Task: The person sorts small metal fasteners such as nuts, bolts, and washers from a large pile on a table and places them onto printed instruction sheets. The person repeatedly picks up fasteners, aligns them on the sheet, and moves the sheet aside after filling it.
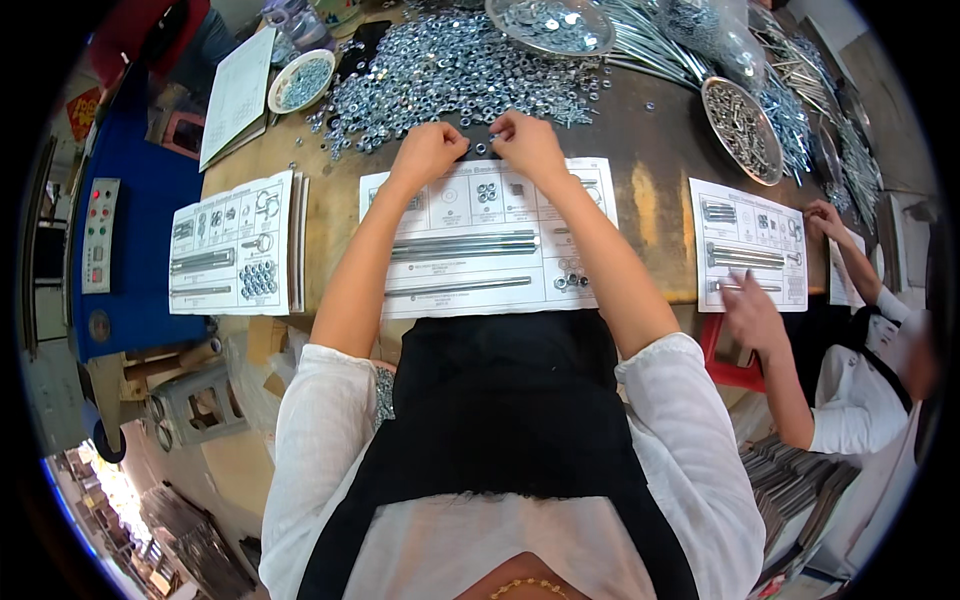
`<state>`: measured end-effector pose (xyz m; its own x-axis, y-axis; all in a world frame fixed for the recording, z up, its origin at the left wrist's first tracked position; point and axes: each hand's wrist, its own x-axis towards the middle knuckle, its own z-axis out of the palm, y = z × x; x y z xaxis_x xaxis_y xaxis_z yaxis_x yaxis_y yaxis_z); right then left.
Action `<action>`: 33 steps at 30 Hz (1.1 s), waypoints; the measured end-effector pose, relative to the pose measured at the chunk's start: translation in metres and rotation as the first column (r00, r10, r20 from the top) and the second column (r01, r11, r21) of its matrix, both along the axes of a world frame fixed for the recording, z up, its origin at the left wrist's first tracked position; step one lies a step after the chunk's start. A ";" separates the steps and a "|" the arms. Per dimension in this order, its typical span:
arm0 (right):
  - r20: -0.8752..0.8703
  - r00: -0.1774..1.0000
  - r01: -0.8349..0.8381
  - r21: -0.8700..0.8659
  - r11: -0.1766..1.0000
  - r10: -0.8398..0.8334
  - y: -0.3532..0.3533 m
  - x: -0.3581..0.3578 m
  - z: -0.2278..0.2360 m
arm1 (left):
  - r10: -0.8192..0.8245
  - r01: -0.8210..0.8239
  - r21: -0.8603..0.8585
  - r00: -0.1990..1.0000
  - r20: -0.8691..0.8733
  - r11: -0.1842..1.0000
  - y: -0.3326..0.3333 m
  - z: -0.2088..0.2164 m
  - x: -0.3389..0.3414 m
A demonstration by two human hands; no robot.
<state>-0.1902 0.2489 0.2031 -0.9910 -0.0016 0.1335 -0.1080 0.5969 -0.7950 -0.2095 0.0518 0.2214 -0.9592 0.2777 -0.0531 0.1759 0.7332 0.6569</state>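
My left hand [428,153] and my right hand [530,150] are close together at the near edge of a big heap of metal nuts [440,75]. A few loose nuts [481,149] lie on the table between them. The fingers of both hands are bent and pinched together; what they hold, if anything, is too small to make out. Beneath my forearms a white sheet [470,215] with framed pictures of hardware lies flat. Long rods [465,246] and a cluster of nuts [572,277] appear on it; whether they are printed or real I cannot tell.
Similar sheets lie left [232,240] and right [750,240]. A co-worker's hand [755,312] is over the right one. Bowls of small hardware [305,80] and screws [742,130], a metal dish of washers [550,25] and bundled rods [655,40] stand around the heap.
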 end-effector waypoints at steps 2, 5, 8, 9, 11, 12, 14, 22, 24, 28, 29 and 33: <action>0.012 1.000 0.021 0.005 1.000 -0.021 0.005 -0.001 0.005 | 0.038 -0.032 0.057 0.995 -0.095 0.998 0.001 -0.002 -0.003; -0.183 0.981 -0.040 0.157 0.987 0.069 0.003 0.000 0.000 | 0.000 -0.002 -0.009 0.978 -0.208 1.000 0.007 -0.007 -0.010; -0.166 0.966 -0.162 0.203 0.966 0.197 -0.002 0.013 0.012 | -0.053 0.030 -0.101 0.972 -0.229 0.994 0.013 -0.008 -0.013; -0.053 0.977 -0.193 0.180 0.965 0.205 -0.004 0.009 0.015 | -0.056 0.026 -0.129 0.972 -0.230 0.991 0.012 -0.009 -0.013; -0.078 0.977 -0.179 0.188 0.966 0.197 -0.002 0.006 0.008 | -0.073 0.028 -0.169 0.962 -0.264 0.985 0.020 -0.005 -0.003; -0.090 0.977 -0.173 0.191 0.966 0.193 0.001 0.003 0.006 | -0.103 0.050 -0.189 0.954 -0.283 0.981 0.025 -0.001 -0.005; -0.127 0.976 -0.164 0.115 0.980 0.179 0.004 0.007 0.012 | -0.137 0.066 -0.238 0.945 -0.298 0.969 0.021 -0.001 0.002; 0.100 0.948 -0.306 0.021 0.952 0.302 0.104 0.116 0.067 | -0.341 0.330 0.267 0.940 -0.007 0.905 0.055 0.040 0.098; 0.145 0.944 -0.307 0.068 0.949 0.295 0.117 0.146 0.065 | -0.498 0.512 0.103 0.857 -0.130 0.853 0.079 0.035 0.127; 0.182 0.951 -0.269 0.084 0.960 0.250 0.129 0.175 0.056 | -0.541 0.544 -0.055 0.811 -0.221 0.838 0.102 0.014 0.151; 0.188 0.953 -0.252 0.046 0.967 0.239 0.129 0.178 0.055 | -0.533 0.534 -0.064 0.814 -0.231 0.843 0.106 0.011 0.153; 0.191 0.964 -0.186 -0.020 0.982 0.186 0.127 0.190 0.051 | -0.532 0.539 -0.018 0.824 -0.195 0.842 0.106 0.011 0.166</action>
<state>-0.0003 0.3764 0.2538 -0.9804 -0.1881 -0.0585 -0.0626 0.5791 -0.8129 -0.0436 0.1574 0.2325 -0.6498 0.7489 0.1299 0.6545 0.4644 0.5966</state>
